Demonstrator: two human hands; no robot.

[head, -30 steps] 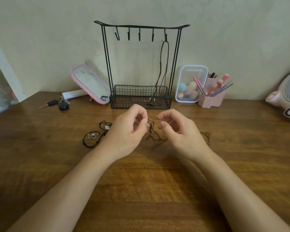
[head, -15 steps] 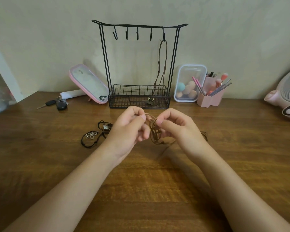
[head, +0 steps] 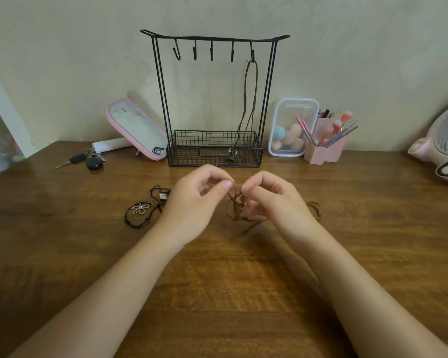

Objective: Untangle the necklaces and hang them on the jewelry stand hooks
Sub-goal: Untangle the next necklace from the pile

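Observation:
A tangled brown cord necklace point(head: 235, 205) hangs between my two hands just above the wooden table. My left hand point(head: 197, 202) pinches the cord at its top, and my right hand point(head: 272, 200) pinches it close beside. A loose end of the cord point(head: 314, 207) trails on the table to the right. A black cord necklace with a silver flower pendant point(head: 140, 209) lies on the table to the left of my left hand. Behind stands the black wire jewelry stand point(head: 163, 99). One brown necklace point(head: 248, 99) hangs from its rightmost hook.
A pink-framed mirror point(head: 136, 129) leans left of the stand, with keys point(head: 89, 161) near it. To the stand's right are a clear box of sponges point(head: 291, 127) and a pink brush holder point(head: 326, 146). A pink fan point(head: 442, 148) sits at the far right.
My hands first closed together over the brown tangle, then drew slightly apart again, still pinching the cord. The view shifted a little.

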